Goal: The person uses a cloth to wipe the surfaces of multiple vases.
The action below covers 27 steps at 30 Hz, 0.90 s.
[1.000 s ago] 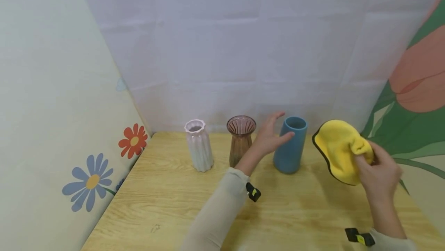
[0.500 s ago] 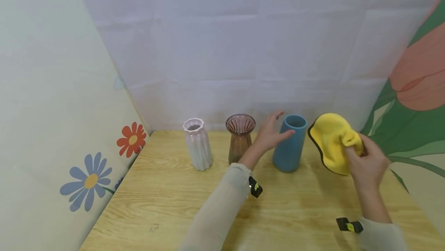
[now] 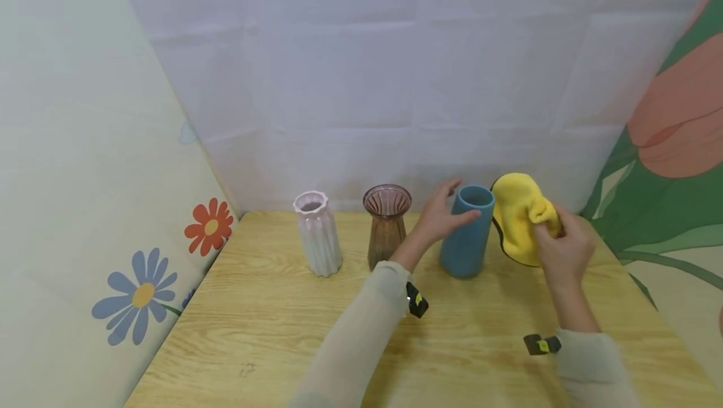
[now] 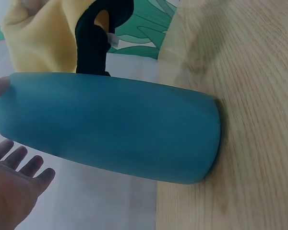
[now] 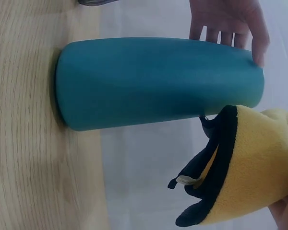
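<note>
Here, upright blue vase (image 3: 467,246), inside unclear, spread left hand (image 3: 437,219) around it, yellow cloth (image 3: 516,214) in a pinching right hand (image 3: 566,251).

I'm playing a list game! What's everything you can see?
White vase: 1, pinkish white, table, leftmost
Brown vase: 1, purplish brown, table, middle
Blue vase: 1, blue, table, rightmost
Cloth: 1, yellow, black edge, beside blue vase
Table: 1, yellowish, below
Sheet: 1, pale lilac, behind
Flowers: 3, red and blue, left wall
Tulip: 1, pink, right wall
Leaves: several, green, right wall
Sleeves: 2, pale, bottom
Straps: 2, black, beside sleeves
Left hand: 1, bare, at blue vase
Right hand: 1, bare, gripping cloth
</note>
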{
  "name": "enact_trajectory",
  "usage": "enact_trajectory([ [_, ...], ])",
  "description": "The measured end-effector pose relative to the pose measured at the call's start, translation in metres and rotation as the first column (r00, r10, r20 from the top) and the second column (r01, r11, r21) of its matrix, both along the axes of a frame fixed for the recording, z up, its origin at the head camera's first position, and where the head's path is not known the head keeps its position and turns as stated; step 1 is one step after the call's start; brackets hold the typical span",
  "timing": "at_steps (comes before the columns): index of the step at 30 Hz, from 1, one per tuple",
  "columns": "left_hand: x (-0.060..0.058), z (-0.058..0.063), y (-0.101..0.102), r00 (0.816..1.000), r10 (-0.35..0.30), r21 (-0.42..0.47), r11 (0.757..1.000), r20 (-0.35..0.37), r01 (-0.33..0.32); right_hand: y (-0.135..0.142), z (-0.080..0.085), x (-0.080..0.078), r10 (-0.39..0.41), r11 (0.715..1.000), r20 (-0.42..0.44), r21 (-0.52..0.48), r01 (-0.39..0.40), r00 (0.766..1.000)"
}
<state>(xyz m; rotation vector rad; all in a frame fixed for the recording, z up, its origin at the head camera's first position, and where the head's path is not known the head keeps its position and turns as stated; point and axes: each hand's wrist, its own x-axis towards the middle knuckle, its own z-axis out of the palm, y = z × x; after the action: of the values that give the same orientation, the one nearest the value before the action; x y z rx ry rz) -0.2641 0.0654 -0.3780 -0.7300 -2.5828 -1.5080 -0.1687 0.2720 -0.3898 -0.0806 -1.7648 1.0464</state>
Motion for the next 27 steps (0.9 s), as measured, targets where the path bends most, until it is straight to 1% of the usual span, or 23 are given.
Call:
enact_trajectory([
  [3, -0.001, -0.003, 0.001, 1.000, 0.001, 0.010, 1.000, 0.011, -0.001, -0.005, -0.001, -0.005, 0.022, 0.999, 0.026, -0.024, -0.021, 0.999],
  [6, -0.001, -0.004, 0.002, 1.000, -0.005, 0.029, 1.000, 0.021, 0.004, -0.009, -0.003, -0.010, 0.025, 0.999, 0.044, -0.028, -0.024, 0.999],
  [9, -0.002, -0.005, 0.003, 1.000, -0.012, 0.049, 0.999, 0.029, 0.011, -0.011, -0.007, -0.017, 0.033, 0.999, 0.048, -0.025, -0.031, 0.998],
  [13, -0.003, -0.006, 0.004, 0.999, -0.013, 0.054, 0.998, 0.031, 0.012, -0.015, -0.011, -0.025, 0.049, 0.998, 0.052, -0.033, -0.048, 0.997],
  [21, -0.001, -0.007, 0.007, 0.998, -0.028, 0.055, 0.998, 0.057, 0.025, -0.022, -0.014, -0.028, 0.079, 0.996, 0.086, -0.034, -0.077, 0.993],
  [27, -0.001, -0.009, 0.005, 0.997, -0.047, 0.070, 0.997, 0.053, 0.043, -0.026, -0.017, -0.029, 0.122, 0.992, 0.145, -0.043, -0.117, 0.982],
])
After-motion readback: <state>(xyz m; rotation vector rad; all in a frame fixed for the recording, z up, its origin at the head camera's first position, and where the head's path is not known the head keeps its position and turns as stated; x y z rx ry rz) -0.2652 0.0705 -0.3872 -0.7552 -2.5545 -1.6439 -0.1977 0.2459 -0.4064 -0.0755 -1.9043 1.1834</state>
